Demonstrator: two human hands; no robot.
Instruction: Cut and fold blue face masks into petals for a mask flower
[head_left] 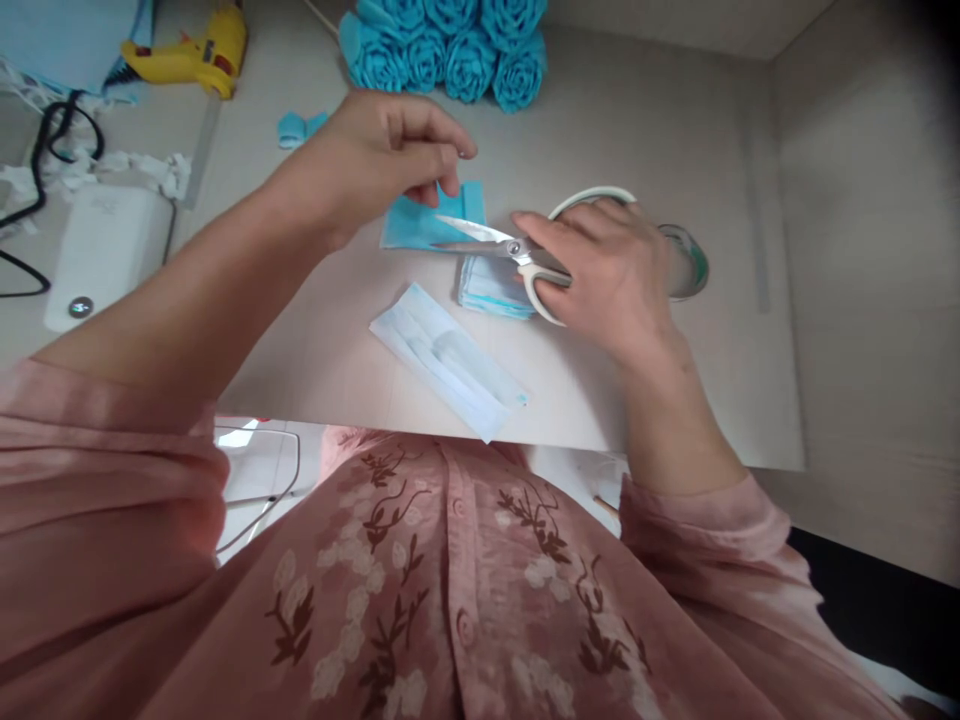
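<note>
My right hand (611, 265) grips a pair of scissors (514, 248) by its cream handles, with the blades parted and pointing left. Under the blade tips lies a bright blue piece of non-woven fabric (409, 225). My left hand (401, 150) hovers over that piece, thumb and fingers closed in a pinch; whatever is between them is too small to make out. Below the scissors sits a stack of folded pale blue face-mask pieces (491, 285), partly covered by my right hand. A single pale mask piece (450, 360) lies at an angle nearer the table edge.
Several blue rosettes (469, 60) stand at the back. A small blue scrap (296, 130) lies beside my left wrist. At left are a yellow glue gun (217, 50), a white power bank (109, 250), black cable and white scraps. A clear round container (686, 262) is behind my right hand.
</note>
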